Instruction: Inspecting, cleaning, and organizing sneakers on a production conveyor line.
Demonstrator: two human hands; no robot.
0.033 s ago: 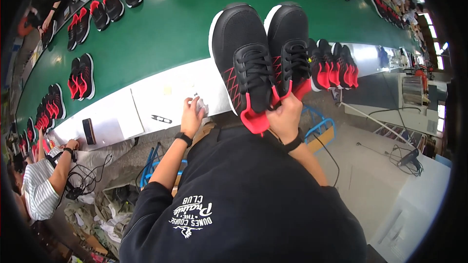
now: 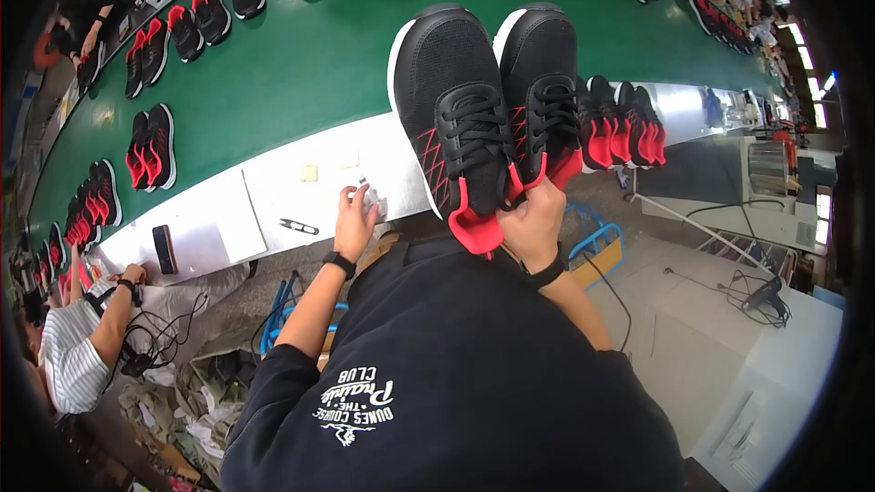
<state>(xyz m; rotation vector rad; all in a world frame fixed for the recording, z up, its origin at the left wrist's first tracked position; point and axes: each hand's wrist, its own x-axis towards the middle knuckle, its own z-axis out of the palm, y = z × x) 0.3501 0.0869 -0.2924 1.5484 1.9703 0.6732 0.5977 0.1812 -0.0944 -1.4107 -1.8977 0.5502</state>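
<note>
My right hand (image 2: pixel 531 223) is closed around the red-lined heels of a pair of black lace-up sneakers. It holds the left sneaker (image 2: pixel 453 82) and the right sneaker (image 2: pixel 541 50) side by side, toes pointing away and soles off the table. Both have white soles, and red crosshatching shows on their sides. At the near edge of the white worktop (image 2: pixel 328 150), my left hand (image 2: pixel 355 223) has its thumb and forefinger apart. Its fingertips are at a small, pale, partly see-through thing (image 2: pixel 366 184) whose kind I cannot make out.
Thread snips (image 2: pixel 299 226), a beige slip (image 2: pixel 309 172) and a phone (image 2: pixel 164 249) lie on the white strip. More sneakers stand on the green belt (image 2: pixel 301 64) and in a row (image 2: pixel 622 123) at right. A co-worker in stripes (image 2: pixel 77 355) sits at left; a blue-framed stool (image 2: pixel 594 246) is behind my right arm.
The view has shifted very slightly. My left hand sits marginally farther left and lower in the picture; my right hand keeps its hold on the sneakers.
</note>
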